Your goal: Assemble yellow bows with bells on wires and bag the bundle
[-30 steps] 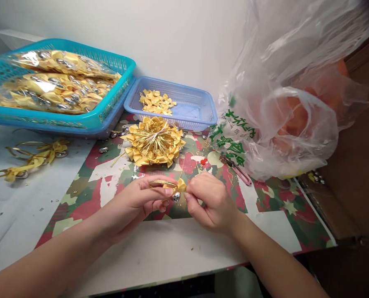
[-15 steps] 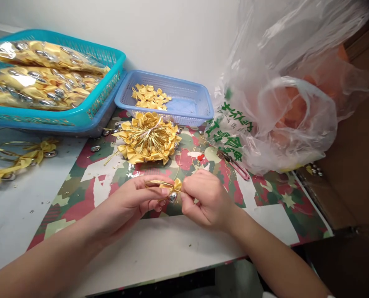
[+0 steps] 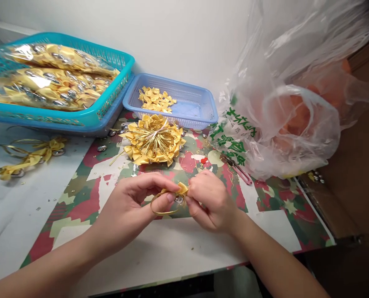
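Both hands' fingers (image 3: 170,197) pinch a yellow ribbon bow (image 3: 182,188) above a silver bell (image 3: 179,199).

It looks like a small craft workspace: beyond the fingers (image 3: 168,197) lie a round bundle of yellow ribbon bows on gold cords (image 3: 155,140) and 1 small blue plastic basket of loose yellow bows (image 3: 207,108); left of them, 1 large turquoise plastic basket (image 3: 91,118) holds bagged bows with silver bells.

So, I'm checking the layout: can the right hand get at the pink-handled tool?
Probably yes: the pink-handled tool lies just beyond the right hand, handle in plain view, though that hand is busy at the yellow bow.
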Motion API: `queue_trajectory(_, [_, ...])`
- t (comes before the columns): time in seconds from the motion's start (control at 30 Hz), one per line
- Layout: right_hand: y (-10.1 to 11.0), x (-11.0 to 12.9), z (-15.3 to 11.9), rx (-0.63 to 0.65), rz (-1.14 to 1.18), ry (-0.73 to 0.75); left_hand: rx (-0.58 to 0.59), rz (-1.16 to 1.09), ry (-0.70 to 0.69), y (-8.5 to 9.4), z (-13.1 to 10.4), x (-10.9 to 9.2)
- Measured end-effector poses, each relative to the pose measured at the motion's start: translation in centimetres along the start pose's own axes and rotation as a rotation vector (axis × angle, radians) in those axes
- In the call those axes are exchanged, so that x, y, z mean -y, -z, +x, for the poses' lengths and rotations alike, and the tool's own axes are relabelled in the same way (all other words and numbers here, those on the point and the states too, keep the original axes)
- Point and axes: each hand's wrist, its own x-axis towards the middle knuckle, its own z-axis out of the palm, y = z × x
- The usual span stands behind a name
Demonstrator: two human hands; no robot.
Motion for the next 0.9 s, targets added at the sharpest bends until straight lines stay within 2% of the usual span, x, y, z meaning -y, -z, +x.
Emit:
queue_trajectory(0.17, [0.02,-0.09,-0.11,-0.013,-0.025,0.014,-0.03,0.016,-0.099,-0.13,-0.23,0.04])
queue_trajectory(0.33, [0.03,-0.04,-0.12,-0.072,-0.018,0.039,-0.123,0.139,-0.28,-0.3,-0.41,-0.37])
queue_trajectory(0.5, [0.06,0.08,-0.01,-0.105,-0.027,0.041,-0.136,0.171,-0.316,-0.26,-0.5,-0.33])
queue_trajectory(0.63, [0.11,0.1,0.06,-0.115,-0.039,0.045,-0.16,0.155,-0.294,-0.3,-0.47,-0.35])
queue_trajectory(0.7, [0.12,0.09,0.05,-0.115,-0.032,0.04,-0.135,0.122,-0.253,-0.3,-0.4,-0.33])
queue_trajectory(0.9, [-0.12,0.01,-0.07,-0.097,-0.011,-0.018,-0.011,-0.085,0.053,-0.14,0.22,-0.05])
